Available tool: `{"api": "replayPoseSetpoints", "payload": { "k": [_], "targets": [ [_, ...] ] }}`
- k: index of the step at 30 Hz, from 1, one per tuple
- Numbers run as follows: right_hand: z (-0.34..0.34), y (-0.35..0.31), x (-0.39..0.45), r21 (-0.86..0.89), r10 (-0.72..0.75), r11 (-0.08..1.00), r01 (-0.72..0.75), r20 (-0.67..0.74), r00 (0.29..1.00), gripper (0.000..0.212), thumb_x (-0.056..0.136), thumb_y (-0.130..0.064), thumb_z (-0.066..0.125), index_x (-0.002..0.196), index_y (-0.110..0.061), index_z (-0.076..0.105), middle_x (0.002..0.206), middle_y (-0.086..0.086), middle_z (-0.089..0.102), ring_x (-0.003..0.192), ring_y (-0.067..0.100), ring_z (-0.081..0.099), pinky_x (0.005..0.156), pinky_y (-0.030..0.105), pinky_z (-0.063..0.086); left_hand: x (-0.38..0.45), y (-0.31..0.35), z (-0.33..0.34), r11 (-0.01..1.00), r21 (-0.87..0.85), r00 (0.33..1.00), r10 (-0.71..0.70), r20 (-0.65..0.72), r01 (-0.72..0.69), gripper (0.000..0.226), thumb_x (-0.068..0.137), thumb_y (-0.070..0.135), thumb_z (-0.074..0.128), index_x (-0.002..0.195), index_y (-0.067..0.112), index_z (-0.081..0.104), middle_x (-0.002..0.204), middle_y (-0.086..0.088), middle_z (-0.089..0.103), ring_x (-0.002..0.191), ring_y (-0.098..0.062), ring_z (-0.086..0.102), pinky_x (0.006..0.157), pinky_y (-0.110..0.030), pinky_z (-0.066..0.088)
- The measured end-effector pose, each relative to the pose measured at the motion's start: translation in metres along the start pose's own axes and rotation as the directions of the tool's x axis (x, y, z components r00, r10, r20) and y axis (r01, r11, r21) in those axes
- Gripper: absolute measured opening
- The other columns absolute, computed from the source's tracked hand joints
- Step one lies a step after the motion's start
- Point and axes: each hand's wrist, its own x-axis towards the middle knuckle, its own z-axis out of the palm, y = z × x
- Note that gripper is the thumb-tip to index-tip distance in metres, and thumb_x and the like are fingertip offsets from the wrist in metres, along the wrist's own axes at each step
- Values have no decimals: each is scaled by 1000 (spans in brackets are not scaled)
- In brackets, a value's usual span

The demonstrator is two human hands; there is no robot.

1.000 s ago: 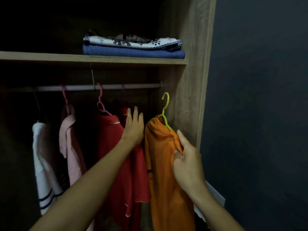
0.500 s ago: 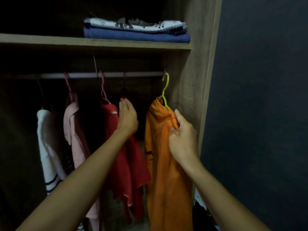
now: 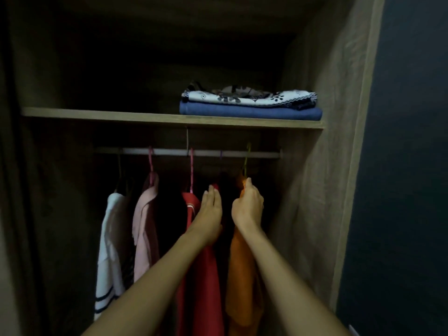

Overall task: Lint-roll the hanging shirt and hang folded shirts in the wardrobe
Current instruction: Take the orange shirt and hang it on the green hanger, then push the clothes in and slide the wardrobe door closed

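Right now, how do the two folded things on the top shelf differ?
The white patterned folded cloth lies on top; the plain blue folded cloth lies beneath it, directly on the wooden shelf. The white one carries dark prints and looks rumpled; the blue one is plain and flat. Both are folded, at the shelf's right end.

1. R hand [image 3: 247, 208] pinches the orange shirt [image 3: 242, 275] up by its collar; green hanger [image 3: 246, 161] is hooked on the rail [image 3: 206, 152].
2. L hand [image 3: 209, 214], fingers straight, lies flat against the red shirt [image 3: 206, 287].
3. Pink shirt [image 3: 145, 226] and white shirt [image 3: 109, 251] hang further left.
4. Two folded shirts [image 3: 249, 106] sit stacked on the shelf [image 3: 97, 115].
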Motion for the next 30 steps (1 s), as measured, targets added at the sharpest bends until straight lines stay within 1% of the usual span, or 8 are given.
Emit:
{"api": "replayPoseSetpoints", "payload": {
  "k": [8,12,16,18,20,23,27,30],
  "targets": [
    [17,34,7,-69,-60,996,64,57,997,67,90,3,51,151,-11,26,145,10,45,130,25,48,102,32,43,-4,-3,9,1000,-11,999,-1,-35,0,91,82,-17,46,148,1,-13,156,-15,-23,146,-28,-16,119,-31,3],
    [11,54,3,-112,-61,991,76,131,990,81,89,3,56,154,-15,11,153,10,34,135,27,41,106,37,40,-11,-3,17,1000,-14,998,10,-58,-11,93,79,-20,45,148,2,-13,157,-14,-22,147,-26,-11,117,-36,26],
    [12,75,-22,-127,-114,983,133,147,983,90,87,6,57,154,-18,2,159,6,23,137,25,40,105,33,41,-18,-5,30,997,59,987,49,-152,-40,95,80,-21,48,149,4,-13,157,-13,-21,147,-25,-11,119,-29,19],
    [13,81,-33,-129,-146,978,164,138,980,89,87,7,56,154,-17,1,160,4,21,137,23,41,104,30,42,-23,-7,35,994,100,983,65,-173,-48,95,80,-21,49,149,3,-13,157,-13,-21,147,-25,-12,117,-28,23],
    [13,80,-41,-143,-152,975,172,137,979,85,89,6,53,154,-15,1,161,4,17,140,24,36,108,31,37,-31,-8,35,990,130,979,82,-187,-58,92,81,-22,46,149,1,-12,157,-15,-21,146,-24,-12,116,-26,26],
    [15,73,-51,-104,-231,966,236,64,971,76,93,-3,51,153,-9,5,161,9,11,148,27,16,119,41,20,-50,-11,25,980,178,970,126,-209,-89,91,75,-20,47,148,-6,-5,157,-21,-15,147,-30,-10,120,-32,17],
    [23,40,-82,82,-418,899,429,-127,900,71,92,-8,53,152,-3,15,159,15,20,147,21,14,121,38,13,-87,-25,-4,977,195,876,170,-452,-89,81,73,-4,47,148,-6,16,157,-26,7,147,-36,6,120,-42,13],
    [42,11,-122,257,-510,799,543,-187,840,66,94,-5,53,150,-1,19,156,17,26,147,24,19,122,32,15,-116,-45,-38,981,186,796,160,-583,-60,75,79,-6,49,149,2,21,158,-22,9,148,-31,4,121,-42,12]
  ]
}}
